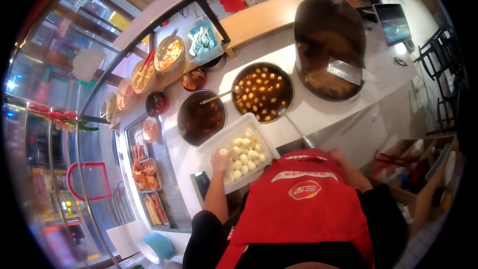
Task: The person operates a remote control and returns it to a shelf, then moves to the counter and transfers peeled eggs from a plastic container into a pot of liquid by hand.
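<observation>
My left hand point(219, 162), which seems to wear a thin clear glove, is at the left side of a clear plastic tub point(207, 150). Its fingers are closed around a peeled egg point(223, 152). Many more peeled eggs point(244, 157) lie piled in the tub. My right hand point(338, 156) is beside the red apron point(318, 219), low on the right; its fingers are mostly hidden. Just beyond the tub stands a round pot point(291, 100) of dark broth with eggs in it. A long-handled utensil point(302, 134) slants from this pot toward the apron.
A second pot point(182, 137) of dark broth stands left, with a ladle point(217, 97) across. At the back right is a large dark oval pan point(328, 30). Food trays point(147, 175) line the left, bowls point(169, 53) the far side. A wooden box point(408, 204) stands right.
</observation>
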A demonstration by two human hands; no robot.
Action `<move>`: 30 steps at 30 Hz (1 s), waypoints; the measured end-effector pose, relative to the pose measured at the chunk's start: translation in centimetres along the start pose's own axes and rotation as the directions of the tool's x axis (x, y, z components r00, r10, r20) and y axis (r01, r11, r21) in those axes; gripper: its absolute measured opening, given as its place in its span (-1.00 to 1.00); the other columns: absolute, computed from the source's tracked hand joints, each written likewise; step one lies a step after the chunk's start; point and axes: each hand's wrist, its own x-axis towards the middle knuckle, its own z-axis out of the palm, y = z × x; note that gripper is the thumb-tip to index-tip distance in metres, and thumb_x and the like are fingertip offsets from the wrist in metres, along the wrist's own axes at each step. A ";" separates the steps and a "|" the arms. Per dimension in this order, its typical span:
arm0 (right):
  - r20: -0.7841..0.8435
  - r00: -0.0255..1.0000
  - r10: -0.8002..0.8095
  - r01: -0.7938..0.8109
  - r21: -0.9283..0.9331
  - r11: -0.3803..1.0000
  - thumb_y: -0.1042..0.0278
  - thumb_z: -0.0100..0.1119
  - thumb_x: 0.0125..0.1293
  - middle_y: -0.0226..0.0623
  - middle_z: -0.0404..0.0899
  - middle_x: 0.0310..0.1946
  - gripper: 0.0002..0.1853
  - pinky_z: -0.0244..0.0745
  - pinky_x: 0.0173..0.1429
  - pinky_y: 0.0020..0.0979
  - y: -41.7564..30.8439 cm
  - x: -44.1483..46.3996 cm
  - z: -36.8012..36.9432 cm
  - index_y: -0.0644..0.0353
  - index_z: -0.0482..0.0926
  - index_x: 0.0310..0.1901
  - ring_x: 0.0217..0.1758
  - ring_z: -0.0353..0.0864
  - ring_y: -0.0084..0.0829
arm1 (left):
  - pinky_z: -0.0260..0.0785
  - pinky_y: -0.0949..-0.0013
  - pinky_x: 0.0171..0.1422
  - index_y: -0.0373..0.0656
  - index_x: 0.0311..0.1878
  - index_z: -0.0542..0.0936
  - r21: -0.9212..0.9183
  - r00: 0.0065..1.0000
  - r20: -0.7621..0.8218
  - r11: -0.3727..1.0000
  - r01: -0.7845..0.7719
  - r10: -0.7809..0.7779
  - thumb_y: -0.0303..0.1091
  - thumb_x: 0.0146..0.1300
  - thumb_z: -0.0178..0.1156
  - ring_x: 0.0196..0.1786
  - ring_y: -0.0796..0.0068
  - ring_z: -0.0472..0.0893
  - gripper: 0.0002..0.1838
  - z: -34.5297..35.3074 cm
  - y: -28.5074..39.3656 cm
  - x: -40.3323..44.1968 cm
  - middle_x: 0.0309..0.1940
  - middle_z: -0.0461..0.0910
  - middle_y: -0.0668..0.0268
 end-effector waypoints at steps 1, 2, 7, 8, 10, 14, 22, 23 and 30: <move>0.025 0.996 -0.090 0.093 -0.126 0.988 0.11 0.00 0.47 0.02 0.67 0.12 -0.61 0.49 0.33 -0.05 1.5 -0.8 0.8 0.13 0.74 0.04 0.20 0.63 0.02 | 0.40 -0.06 0.34 -0.18 0.25 0.57 0.010 0.999 0.030 1.000 0.017 -0.017 0.29 0.11 0.44 0.23 -0.19 0.55 -0.18 0.3 -0.1 -0.8 0.13 0.61 -0.13; 0.026 0.996 -0.090 0.093 -0.125 0.988 0.11 0.00 0.47 0.02 0.67 0.12 -0.61 0.49 0.33 -0.05 0.6 0.1 -0.1 0.13 0.74 0.04 0.20 0.63 0.02 | 0.40 -0.06 0.33 -0.19 0.23 0.58 -0.030 0.999 -0.020 0.999 -0.027 0.027 0.28 0.13 0.43 0.23 -0.18 0.55 -0.20 -0.2 1.0 0.2 0.13 0.62 -0.12; -0.070 0.979 0.193 -0.153 0.381 0.912 0.10 0.21 0.25 0.08 0.75 -0.08 -0.61 0.59 0.17 -0.13 0.6 -1.9 0.6 0.22 0.76 -0.05 0.04 0.73 0.04 | 0.40 0.00 0.31 -0.22 0.17 0.60 -0.176 0.999 0.047 0.984 0.022 -0.013 0.25 0.19 0.41 0.20 -0.12 0.58 -0.26 -1.9 5.8 0.3 0.09 0.64 -0.09; -0.063 0.977 0.204 -0.165 0.386 0.908 0.10 0.21 0.25 0.08 0.75 -0.08 -0.61 0.59 0.17 -0.13 0.6 -2.3 0.6 0.22 0.76 -0.05 0.04 0.73 0.04 | 0.41 0.03 0.28 -0.23 0.14 0.61 -0.209 1.000 0.026 0.978 0.002 0.004 0.23 0.20 0.40 0.15 -0.08 0.60 -0.29 -2.5 7.8 -0.1 0.04 0.65 -0.06; -0.055 0.947 0.315 -0.261 0.438 0.860 0.06 0.20 0.27 0.07 0.75 -0.07 -0.60 0.58 0.18 -0.13 0.2 -3.0 0.0 0.19 0.77 -0.06 0.05 0.73 0.04 | 0.42 0.06 0.25 -0.23 0.10 0.61 -0.237 1.000 0.013 0.971 -0.019 0.023 0.22 0.21 0.40 0.10 -0.05 0.62 -0.32 -3.4 11.1 -0.1 0.00 0.67 -0.04; -0.029 0.935 0.354 -0.305 0.446 0.842 0.04 0.19 0.29 0.05 0.75 -0.07 -0.59 0.58 0.17 -0.13 0.8 -4.5 -0.2 0.20 0.77 -0.06 0.03 0.74 0.00 | 0.44 0.11 0.14 -0.22 0.02 0.62 -0.329 0.987 0.126 0.943 -0.052 0.098 0.19 0.21 0.41 -0.02 0.03 0.65 -0.38 -2.1 15.7 2.0 -0.12 0.69 0.02; -0.104 0.855 0.508 -0.410 0.464 0.785 0.02 0.21 0.32 -0.02 0.77 -0.11 -0.61 0.58 0.13 -0.17 0.4 -11.9 -2.1 0.16 0.79 -0.10 -0.02 0.75 -0.05 | 0.48 0.10 0.10 -0.18 -0.07 0.65 -0.253 0.929 0.105 0.913 -0.319 0.354 0.20 0.14 0.43 -0.07 0.06 0.66 -0.41 4.9 26.2 6.9 -0.18 0.69 0.01; -0.099 0.850 0.517 -0.419 0.466 0.779 0.02 0.21 0.32 -0.02 0.77 -0.11 -0.61 0.58 0.13 -0.17 2.7 -12.1 0.0 0.16 0.79 -0.10 -0.02 0.75 -0.05 | 0.49 0.10 0.11 -0.19 -0.07 0.65 -0.186 0.919 0.216 0.938 -0.294 0.331 0.22 0.12 0.43 -0.06 0.03 0.66 -0.38 6.0 27.4 7.9 -0.16 0.67 -0.02; -0.021 0.873 0.487 -0.411 0.507 0.758 0.03 0.23 0.34 0.00 0.77 -0.13 -0.59 0.57 0.11 -0.24 10.4 -18.0 1.9 0.26 0.76 -0.10 -0.03 0.77 -0.17 | 0.45 0.06 0.30 -0.08 0.12 0.63 0.027 0.883 0.394 0.958 -0.286 0.253 0.20 0.12 0.40 0.18 -0.06 0.57 -0.35 15.6 33.1 15.0 0.09 0.58 -0.11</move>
